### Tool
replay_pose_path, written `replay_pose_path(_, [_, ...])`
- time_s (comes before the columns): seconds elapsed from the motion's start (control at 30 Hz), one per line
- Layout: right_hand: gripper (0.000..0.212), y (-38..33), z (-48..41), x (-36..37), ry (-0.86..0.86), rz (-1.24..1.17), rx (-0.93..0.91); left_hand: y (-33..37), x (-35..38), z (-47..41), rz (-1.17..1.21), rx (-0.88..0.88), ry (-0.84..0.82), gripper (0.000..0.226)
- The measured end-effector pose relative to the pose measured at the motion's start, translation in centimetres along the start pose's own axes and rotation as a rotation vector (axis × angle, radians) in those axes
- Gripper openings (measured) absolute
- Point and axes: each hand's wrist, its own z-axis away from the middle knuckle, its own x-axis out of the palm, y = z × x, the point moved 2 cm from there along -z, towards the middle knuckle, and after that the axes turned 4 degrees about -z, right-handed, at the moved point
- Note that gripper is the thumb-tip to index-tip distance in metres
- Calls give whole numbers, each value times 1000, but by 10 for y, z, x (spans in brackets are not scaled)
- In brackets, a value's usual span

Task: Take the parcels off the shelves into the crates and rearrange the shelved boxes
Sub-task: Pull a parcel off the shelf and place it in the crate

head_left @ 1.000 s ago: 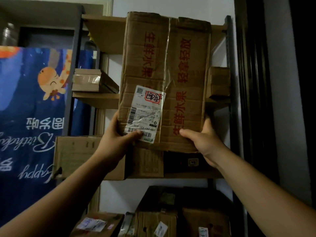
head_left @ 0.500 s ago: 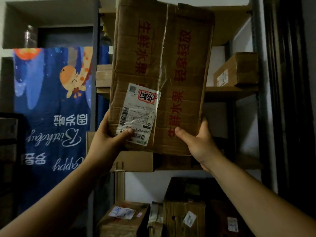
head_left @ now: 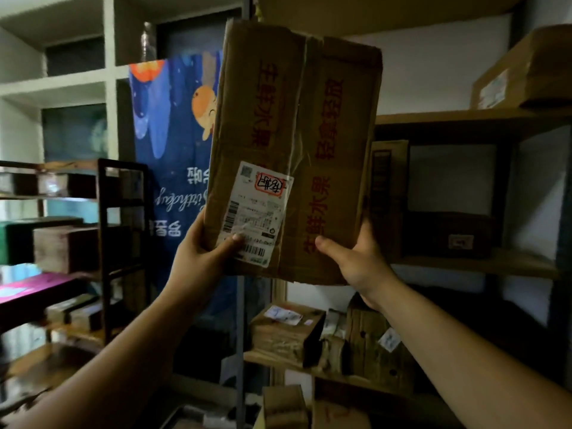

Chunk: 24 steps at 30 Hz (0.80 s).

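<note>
Holding a tall cardboard box (head_left: 294,144) up in the air in front of the shelves, not resting on anything. Gripped only at the bottom corners: left hand (head_left: 198,261) curled round the lower left edge with its thumb pressed on the shipping label (head_left: 257,212), right hand (head_left: 356,261) curled round the lower right edge with its thumb on the front.

Could tip over at the top, being tall and held so low. Could slip too, with one thumb on shiny tape. Looks crumpled and soft, so might bend or split along the loose tape down the middle. Might bump the metal shelf post (head_left: 240,335) or the shelf board (head_left: 464,117) close by.

Printed in red on the box: 生鲜水果 and 轻拿轻放, turned on their side. On the white label: barcodes, a square code and a red stamp with handwriting; the rest too small to read. Behind, on a blue banner (head_left: 167,119): curly white writing, upside down, hard to read.
</note>
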Motion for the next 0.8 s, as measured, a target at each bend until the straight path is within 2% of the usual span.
replay_pose_path(0.2, [66, 32, 44, 22, -36, -42, 160, -7, -31, 54, -76, -105, 19, 51])
replay_pose_path(0.3, [73, 49, 64, 41, -51, -24, 218, -16, -54, 74, -103, -145, 11, 64])
replay_pose_path(0.37, [68, 64, 75, 54, -54, -17, 254, -25, -72, 86, -105, -178, 12, 70])
replay_pose_path(0.47, [61, 90, 94, 84, -62, -2, 326, -46, -110, 101, -127, -252, 2, 73])
replay_pose_path(0.57, [71, 118, 108, 119, -55, -6, 401, -65, -153, 112, -152, -303, 2, 74])
replay_pose_path(0.7, [69, 154, 125, 176, -46, -1, 476, -90, -215, 122, -176, -391, 10, 74])
replay_pose_path(0.8, [71, 184, 136, 217, -26, 12, 521, -109, -261, 126, -338, -421, 7, 77])
